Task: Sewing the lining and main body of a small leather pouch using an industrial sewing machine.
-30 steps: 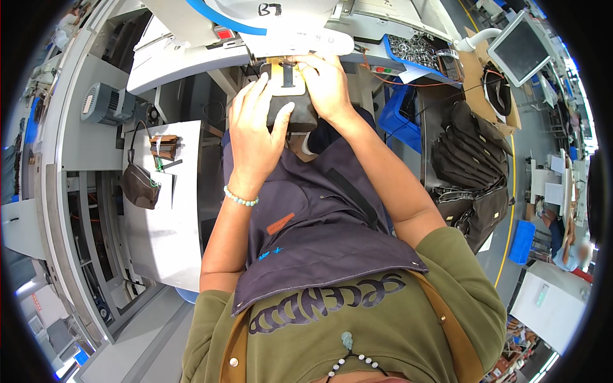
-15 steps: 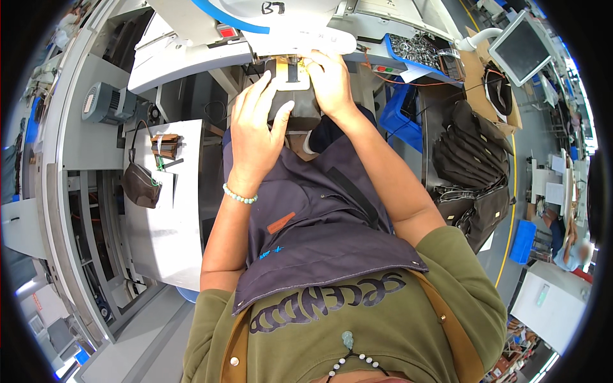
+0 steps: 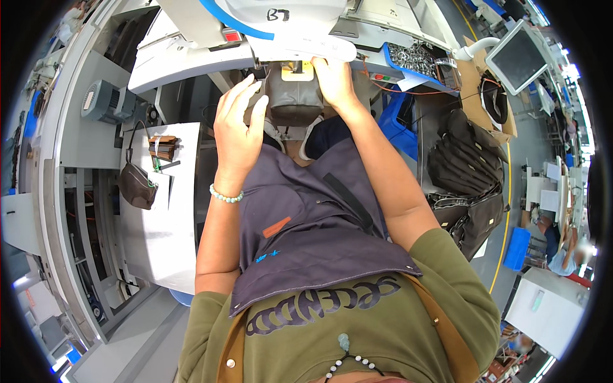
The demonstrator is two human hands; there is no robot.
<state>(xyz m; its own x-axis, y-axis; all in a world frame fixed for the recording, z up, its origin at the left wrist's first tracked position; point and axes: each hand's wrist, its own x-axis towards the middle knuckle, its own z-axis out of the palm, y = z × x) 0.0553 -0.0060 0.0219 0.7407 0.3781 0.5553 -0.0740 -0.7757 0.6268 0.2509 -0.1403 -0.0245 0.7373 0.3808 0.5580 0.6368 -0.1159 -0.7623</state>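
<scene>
A dark brown leather-like bag [image 3: 292, 102] hangs under the front of a white sewing-type machine [image 3: 313, 46]. A yellow-edged plate [image 3: 298, 72] lies on its top, below the machine head. My right hand [image 3: 335, 86] is at the bag's right upper edge, closed, with its thumb side near the plate; its fingertips are partly hidden. My left hand [image 3: 241, 121] is raised to the left of the bag, apart from it. Its fingers are spread and hold nothing.
On the left, a white table [image 3: 159, 236] bears a small dark pouch [image 3: 137, 186] and a brown strapped piece [image 3: 163, 147]. A blue tray [image 3: 412, 60] of metal parts sits at the right. Dark bags [image 3: 465, 156] are piled beyond a blue bin [image 3: 397, 124]. A monitor [image 3: 517, 56] stands far right.
My left hand has let go of the bag and moved left and slightly down. My right hand has shifted a little right, off the plate. More of the bag shows.
</scene>
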